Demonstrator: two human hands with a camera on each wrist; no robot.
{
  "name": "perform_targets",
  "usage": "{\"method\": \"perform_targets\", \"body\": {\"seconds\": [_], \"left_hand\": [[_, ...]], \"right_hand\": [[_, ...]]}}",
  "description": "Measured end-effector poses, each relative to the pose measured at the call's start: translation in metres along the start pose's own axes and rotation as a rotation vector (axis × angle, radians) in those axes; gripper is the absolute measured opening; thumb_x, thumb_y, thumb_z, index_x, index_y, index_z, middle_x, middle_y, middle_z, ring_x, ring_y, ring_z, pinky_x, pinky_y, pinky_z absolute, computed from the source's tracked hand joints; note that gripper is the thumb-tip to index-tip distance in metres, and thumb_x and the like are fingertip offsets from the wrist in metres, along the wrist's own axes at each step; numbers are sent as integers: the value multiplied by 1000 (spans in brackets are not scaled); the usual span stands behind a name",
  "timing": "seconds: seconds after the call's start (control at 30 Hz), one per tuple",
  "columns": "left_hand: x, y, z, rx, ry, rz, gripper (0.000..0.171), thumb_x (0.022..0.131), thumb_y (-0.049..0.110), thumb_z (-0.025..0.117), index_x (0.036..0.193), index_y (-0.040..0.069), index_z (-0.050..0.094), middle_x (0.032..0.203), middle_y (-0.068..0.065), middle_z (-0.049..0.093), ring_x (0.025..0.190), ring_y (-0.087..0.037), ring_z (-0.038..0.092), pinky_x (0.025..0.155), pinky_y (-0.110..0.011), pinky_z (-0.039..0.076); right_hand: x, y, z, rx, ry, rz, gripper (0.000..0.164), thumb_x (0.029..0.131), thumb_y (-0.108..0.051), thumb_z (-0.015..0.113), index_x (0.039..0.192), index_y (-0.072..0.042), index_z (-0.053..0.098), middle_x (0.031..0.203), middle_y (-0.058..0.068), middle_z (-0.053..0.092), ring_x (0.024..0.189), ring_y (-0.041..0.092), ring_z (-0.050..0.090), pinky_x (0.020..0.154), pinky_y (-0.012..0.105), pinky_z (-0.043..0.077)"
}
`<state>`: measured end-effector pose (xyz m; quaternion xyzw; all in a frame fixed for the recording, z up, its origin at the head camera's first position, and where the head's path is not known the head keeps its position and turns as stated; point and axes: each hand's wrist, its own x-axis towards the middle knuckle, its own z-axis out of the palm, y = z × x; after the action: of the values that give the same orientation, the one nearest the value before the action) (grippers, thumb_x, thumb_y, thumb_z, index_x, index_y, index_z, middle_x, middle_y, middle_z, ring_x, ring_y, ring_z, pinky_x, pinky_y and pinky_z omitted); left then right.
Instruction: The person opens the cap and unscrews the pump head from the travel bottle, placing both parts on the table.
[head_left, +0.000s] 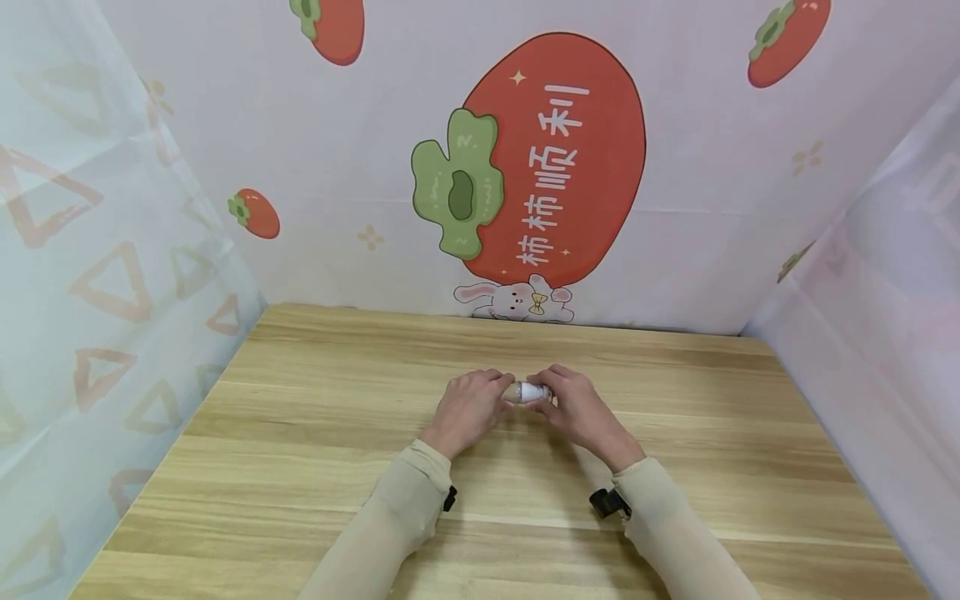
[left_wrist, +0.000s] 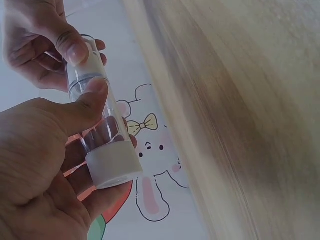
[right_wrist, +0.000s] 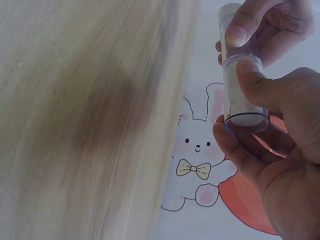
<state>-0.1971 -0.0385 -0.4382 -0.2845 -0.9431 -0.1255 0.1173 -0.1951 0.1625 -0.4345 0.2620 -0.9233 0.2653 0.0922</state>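
Both hands hold a small cylindrical bottle (head_left: 531, 392) above the far middle part of the table. In the left wrist view it has a see-through body, a white base (left_wrist: 114, 164) and a white upper part. My left hand (head_left: 468, 408) grips the clear body near the white base, thumb along its side. My right hand (head_left: 579, 410) grips the other end, where a clear cap (right_wrist: 246, 116) surrounds the white part in the right wrist view. The two thumbs lie close together near the joint. Fingers hide part of the body, and I cannot tell whether it holds liquid.
A wood-grain table (head_left: 300, 500) lies under both forearms. Behind it stands a white backdrop (head_left: 360, 283) printed with persimmons and a rabbit. Pale patterned sheets (head_left: 67, 275) hang at the left and right sides. Dark wrist devices (head_left: 609, 502) sit by the cuffs.
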Motion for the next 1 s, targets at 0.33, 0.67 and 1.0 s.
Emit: {"method": "perform_targets", "body": {"seconds": [0.33, 0.67, 1.0], "left_hand": [[0, -3, -3, -51, -54, 6, 34, 91, 27, 78, 121, 12, 72, 116, -5, 73, 99, -24, 70, 77, -41, 59], [0, -7, -5, -101, -75, 22, 33, 92, 28, 76, 121, 12, 72, 118, -2, 73, 101, -24, 71, 80, -40, 59], [1, -7, -5, -100, -93, 3, 30, 92, 25, 77, 118, 12, 72, 110, -1, 74, 87, -18, 69, 70, -35, 57]], "right_hand": [[-3, 2, -2, 44, -35, -7, 32, 84, -13, 84, 113, -4, 73, 102, 3, 69, 84, 12, 61, 74, 29, 58], [-1, 1, -6, 72, -50, -26, 31, 85, -11, 83, 114, -4, 73, 101, 1, 70, 81, 11, 59, 70, 26, 55], [0, -3, -3, 28, -7, -12, 31, 82, -11, 87, 109, -4, 74, 98, 1, 69, 80, 12, 58, 69, 26, 55]]}}
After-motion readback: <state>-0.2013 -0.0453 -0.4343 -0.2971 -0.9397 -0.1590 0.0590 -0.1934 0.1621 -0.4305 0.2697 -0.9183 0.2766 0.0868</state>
